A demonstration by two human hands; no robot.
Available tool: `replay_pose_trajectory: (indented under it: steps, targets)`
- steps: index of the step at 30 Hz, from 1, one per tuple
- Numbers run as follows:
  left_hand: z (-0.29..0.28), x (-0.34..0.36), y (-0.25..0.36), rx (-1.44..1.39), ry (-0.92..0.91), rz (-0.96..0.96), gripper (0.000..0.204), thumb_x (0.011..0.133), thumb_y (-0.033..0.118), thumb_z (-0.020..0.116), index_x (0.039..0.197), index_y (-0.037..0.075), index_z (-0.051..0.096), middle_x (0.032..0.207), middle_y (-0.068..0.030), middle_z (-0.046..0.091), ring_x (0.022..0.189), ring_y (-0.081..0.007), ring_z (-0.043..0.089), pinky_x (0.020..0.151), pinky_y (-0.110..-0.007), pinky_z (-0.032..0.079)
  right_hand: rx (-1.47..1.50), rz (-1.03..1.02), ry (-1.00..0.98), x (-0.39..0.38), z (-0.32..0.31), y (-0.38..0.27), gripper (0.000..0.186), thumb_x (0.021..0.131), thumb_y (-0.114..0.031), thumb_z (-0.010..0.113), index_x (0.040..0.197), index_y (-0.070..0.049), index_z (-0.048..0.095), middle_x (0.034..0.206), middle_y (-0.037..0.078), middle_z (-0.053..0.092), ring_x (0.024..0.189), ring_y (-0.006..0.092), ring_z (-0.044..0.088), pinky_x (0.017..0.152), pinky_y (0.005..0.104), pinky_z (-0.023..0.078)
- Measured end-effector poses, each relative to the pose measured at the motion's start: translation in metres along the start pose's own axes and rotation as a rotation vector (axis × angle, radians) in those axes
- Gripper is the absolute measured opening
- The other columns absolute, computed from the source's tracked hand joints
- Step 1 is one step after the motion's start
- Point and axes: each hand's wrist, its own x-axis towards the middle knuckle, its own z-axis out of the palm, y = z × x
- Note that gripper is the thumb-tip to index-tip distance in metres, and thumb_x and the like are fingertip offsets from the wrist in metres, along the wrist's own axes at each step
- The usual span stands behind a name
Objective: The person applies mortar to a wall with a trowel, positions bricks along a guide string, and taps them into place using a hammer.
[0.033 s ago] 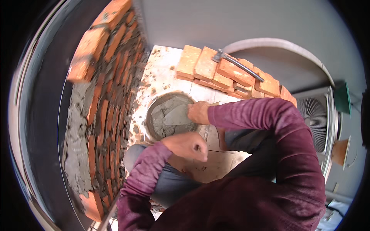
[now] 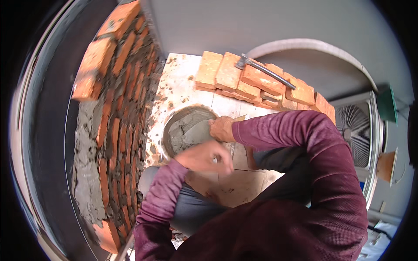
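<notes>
1. Nothing has visibly moved since the earlier frame: both hands and the pan sit where they did.
2. Mortar pan point(image 2: 176, 139): a round, shallow pan of wet grey mortar on the pale tiled floor point(image 2: 180, 80), between the brick wall and the person's knees, probably so that it stays within arm's reach of the wall.
3. Right hand point(image 2: 222, 128): closed over the pan's right rim, gripping what appears to be a trowel point(image 2: 197, 130). Its grey blade lies flat in the mortar and the handle is hidden inside the fist.
4. Left hand point(image 2: 204, 157): curled and blurred, just below the pan. I cannot tell whether it holds anything.
5. Brick wall point(image 2: 117, 108): curved and partly built, to the person's left, with rough mortar in the joints and smeared over its lower part.
6. Loose bricks point(image 2: 257, 82): stacked beyond the pan, seemingly kept close for picking up. A metal tool point(image 2: 263, 71) rests across the top, its head hard to make out.
7. Air-conditioner unit point(image 2: 355, 130): at the right, partly covered by the maroon sleeve point(image 2: 313, 174).
8. Hidden: the person's arms and body cover the lower floor and legs, and the fisheye rim cuts off the wall's ends.
</notes>
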Motion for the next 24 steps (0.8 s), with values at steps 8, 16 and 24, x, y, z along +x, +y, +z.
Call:
replay_pose_trajectory:
  steps: [8, 16, 24]
  targets:
    - [-0.160, 0.113, -0.065, 0.821, 0.691, -0.625, 0.084, 0.082, 0.032, 0.074, 0.149, 0.001, 0.035, 0.149, -0.0228, 0.042, 0.138, -0.0335, 0.042, 0.115, -0.042, 0.035, 0.323, 0.195, 0.112, -0.084, -0.028, 0.070, 0.043, 0.088, -0.023, 0.062, 0.129, -0.009, 0.056, 0.117, 0.016, 0.066, 0.110, 0.0328, 0.065, 0.088, 0.0471, 0.054]
    - [-0.123, 0.216, -0.105, 1.115, 0.816, -0.227, 0.077, 0.074, 0.022, 0.074, 0.142, 0.005, 0.042, 0.141, -0.0166, 0.044, 0.132, -0.0343, 0.040, 0.110, -0.046, 0.033, 0.287, 0.854, 0.670, -0.145, 0.066, 0.231, 0.031, 0.095, -0.026, 0.057, 0.116, -0.003, 0.061, 0.105, 0.018, 0.066, 0.103, 0.0355, 0.064, 0.090, 0.0466, 0.050]
    - [-0.111, 0.279, -0.075, 1.311, 0.515, 0.103, 0.058, 0.066, 0.017, 0.080, 0.116, 0.005, 0.056, 0.112, -0.0124, 0.055, 0.113, -0.0296, 0.050, 0.094, -0.041, 0.040, 0.457, 0.966, 0.917, -0.181, 0.049, 0.264, 0.025, 0.101, -0.023, 0.049, 0.099, 0.001, 0.055, 0.086, 0.028, 0.065, 0.085, 0.0482, 0.063, 0.077, 0.0563, 0.048]
